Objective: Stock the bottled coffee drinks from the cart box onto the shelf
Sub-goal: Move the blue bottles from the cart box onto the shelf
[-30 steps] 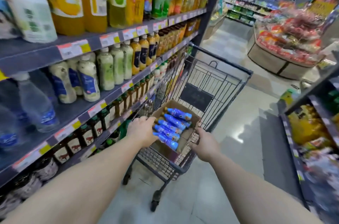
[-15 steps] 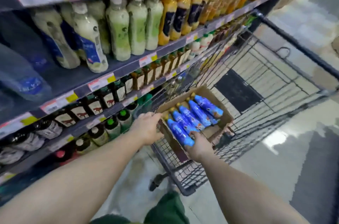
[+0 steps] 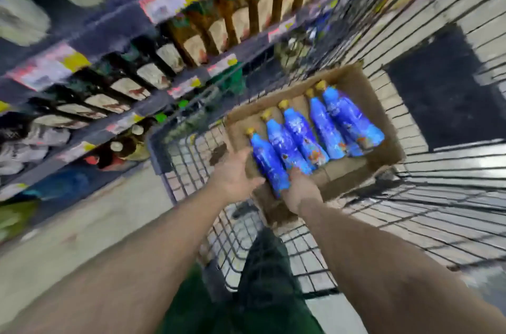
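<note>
- The cardboard box (image 3: 353, 81) lies inside the wire cart (image 3: 438, 196), toward 1 o'clock from the middle of the view, its long side running from 7 o'clock to 1 o'clock.
- Five blue bottles (image 3: 306, 136) with yellow caps lie side by side in the box, caps pointing toward 11 o'clock, bases toward 5 o'clock.
- The left hand (image 3: 235, 177) sits at the box's near left corner, at about 9 o'clock from the nearest bottle; its fingers bend over the cardboard edge, though blur makes it impossible to tell whether they grip the box or only rest on it.
- The right hand (image 3: 301, 191) is at the base of the nearest bottle (image 3: 269, 164), just at 5 o'clock of it; its fingers are hidden beneath, so whether they have closed on the bottle cannot be told.
- The shelf (image 3: 115, 32) runs along 9 to 12 o'clock, well blurred, with rows of dark bottles (image 3: 153, 73) and price tags (image 3: 164, 2) on its edges.
- Green trousers (image 3: 262, 292) show at 6 o'clock, seen partly through the cart mesh.
</note>
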### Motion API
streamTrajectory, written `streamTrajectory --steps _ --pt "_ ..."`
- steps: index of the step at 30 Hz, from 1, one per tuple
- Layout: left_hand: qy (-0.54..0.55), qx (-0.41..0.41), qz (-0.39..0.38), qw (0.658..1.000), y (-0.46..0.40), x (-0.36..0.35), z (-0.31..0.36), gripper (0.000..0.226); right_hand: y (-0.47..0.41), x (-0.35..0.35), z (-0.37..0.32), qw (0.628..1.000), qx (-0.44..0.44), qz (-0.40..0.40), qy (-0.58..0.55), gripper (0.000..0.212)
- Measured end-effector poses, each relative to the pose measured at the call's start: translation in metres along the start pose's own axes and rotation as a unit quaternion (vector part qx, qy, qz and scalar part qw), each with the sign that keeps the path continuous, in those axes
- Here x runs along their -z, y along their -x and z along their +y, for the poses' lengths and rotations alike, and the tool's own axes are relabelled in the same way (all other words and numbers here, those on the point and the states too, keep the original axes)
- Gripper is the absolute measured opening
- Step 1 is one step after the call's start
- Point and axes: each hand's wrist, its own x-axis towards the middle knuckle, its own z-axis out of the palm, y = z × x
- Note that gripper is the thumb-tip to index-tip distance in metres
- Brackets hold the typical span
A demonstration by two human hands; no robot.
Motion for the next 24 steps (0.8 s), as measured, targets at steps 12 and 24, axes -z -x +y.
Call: streamTrajectory --steps 12,24 --pt "0.214 0.098 -0.005 0.972 -0.065 -0.02 0.006 0.069 -0.042 -0.032 -0.003 0.992 -0.035 -0.058 -0.105 0.06" --pt "0.372 0.142 -0.026 0.917 -0.053 -0.012 0.007 0.027 -0.011 0.028 0.006 0.946 0.094 -0.044 -0.307 0.036"
